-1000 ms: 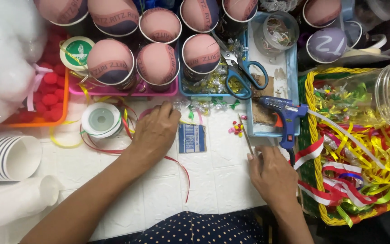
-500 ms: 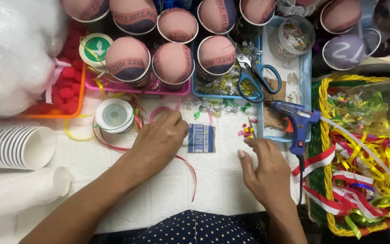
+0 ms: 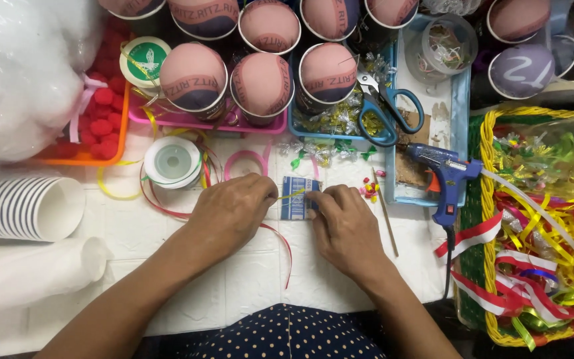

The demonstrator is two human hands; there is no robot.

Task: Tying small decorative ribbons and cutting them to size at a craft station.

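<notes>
Head view: both hands meet at blue card (image 3: 298,197).
Left hand (image 3: 234,209): pinches yellow ribbon (image 3: 291,193), keeping it taut.
Right hand (image 3: 345,223): fingertips closed on ribbon's other end.

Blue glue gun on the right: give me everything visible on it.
The blue plastic glue gun lies on its side, straddling the right rim of the light blue tray and the white tabletop. Its nozzle end points left and its handle points down toward the person. It has an orange trigger and a pale glue stick jutting out rightward over the yellow woven basket. A dark cord leaves the handle. Neither hand touches it.
</notes>
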